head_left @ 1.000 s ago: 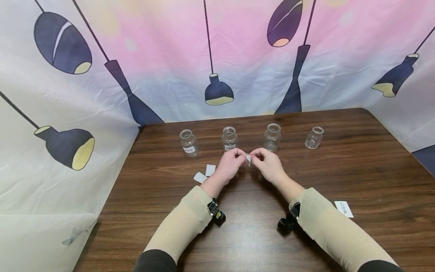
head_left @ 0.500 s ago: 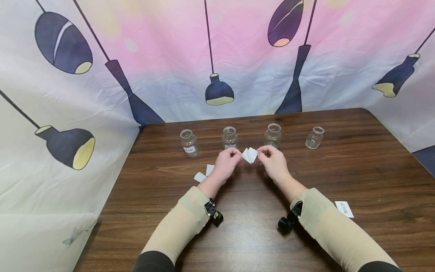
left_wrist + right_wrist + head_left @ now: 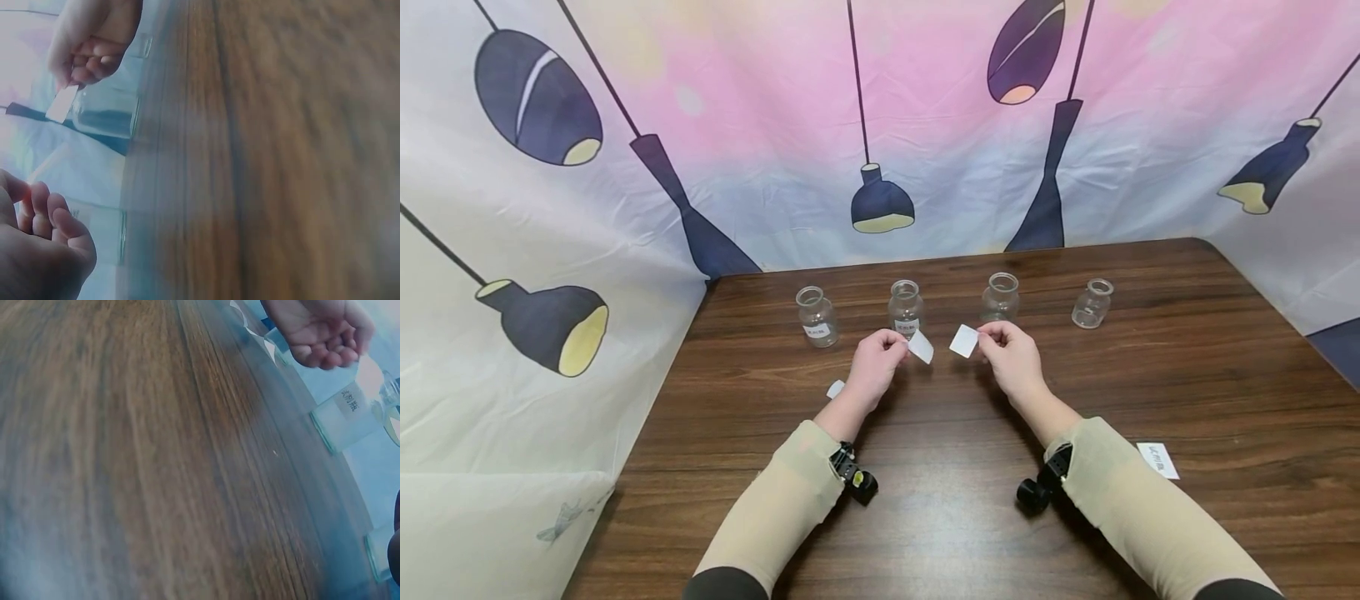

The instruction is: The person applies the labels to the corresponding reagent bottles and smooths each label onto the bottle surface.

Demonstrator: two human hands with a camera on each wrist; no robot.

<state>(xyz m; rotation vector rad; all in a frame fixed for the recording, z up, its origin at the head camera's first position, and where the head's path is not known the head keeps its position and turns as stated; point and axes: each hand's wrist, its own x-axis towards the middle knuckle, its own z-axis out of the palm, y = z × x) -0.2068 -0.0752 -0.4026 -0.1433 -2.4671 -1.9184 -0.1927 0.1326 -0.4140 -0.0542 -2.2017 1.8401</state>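
Observation:
My left hand (image 3: 876,365) pinches a slightly bent white paper slip (image 3: 921,347) by its edge, in front of the second jar. A small white paper square (image 3: 964,341) is between the thumb and finger of my right hand (image 3: 1013,362), near the third jar. Both papers look blank from above, and a gap separates them. In the left wrist view the right hand's paper square (image 3: 62,103) hangs beside a glass jar (image 3: 107,112). The right wrist view has the left hand's paper slip (image 3: 369,376) overlapping a jar whose label (image 3: 350,402) bears printed characters.
Along the back stand a labelled glass jar (image 3: 817,317), another labelled jar (image 3: 906,298), an unlabelled jar (image 3: 1001,298) and a smaller one (image 3: 1092,305). A white paper scrap (image 3: 835,389) lies by the left wrist. A printed label (image 3: 1158,460) lies beside the right forearm.
The two white papers, together at first, have come apart. My left hand has moved left with its slip, while the right hand has shifted slightly right with the square.

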